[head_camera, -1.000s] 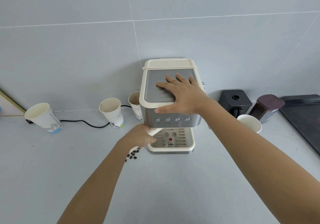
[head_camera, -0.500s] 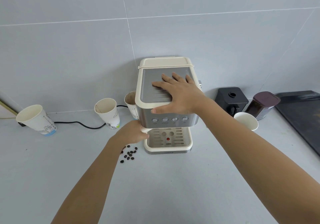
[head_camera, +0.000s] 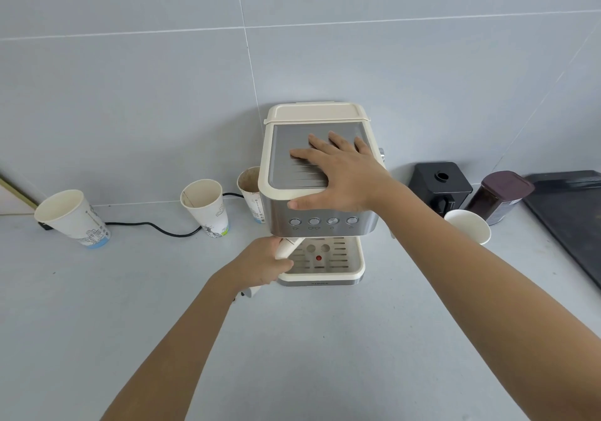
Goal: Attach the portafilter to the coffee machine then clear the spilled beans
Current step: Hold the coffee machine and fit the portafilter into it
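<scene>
A cream and steel coffee machine (head_camera: 286,166) stands against the tiled wall. My right hand (head_camera: 338,176) lies flat on its top, fingers spread, pressing down. My left hand (head_camera: 263,262) is closed around the cream handle of the portafilter (head_camera: 286,247), which runs up and right under the machine's front above the drip tray (head_camera: 354,269). The portafilter's head is hidden under the machine. The spilled beans are almost wholly hidden behind my left hand and forearm; only a dark speck shows by the wrist.
Three paper cups (head_camera: 73,217) (head_camera: 206,207) (head_camera: 250,189) stand left of the machine, with a black cable (head_camera: 156,227) on the counter. To the right are a white cup (head_camera: 468,225), a black grinder (head_camera: 439,186), a dark jar (head_camera: 500,196) and a black tray (head_camera: 572,222).
My left hand has swung the portafilter handle from the machine's left side toward the front. It now covers the beans seen earlier. My right hand stays on top.
</scene>
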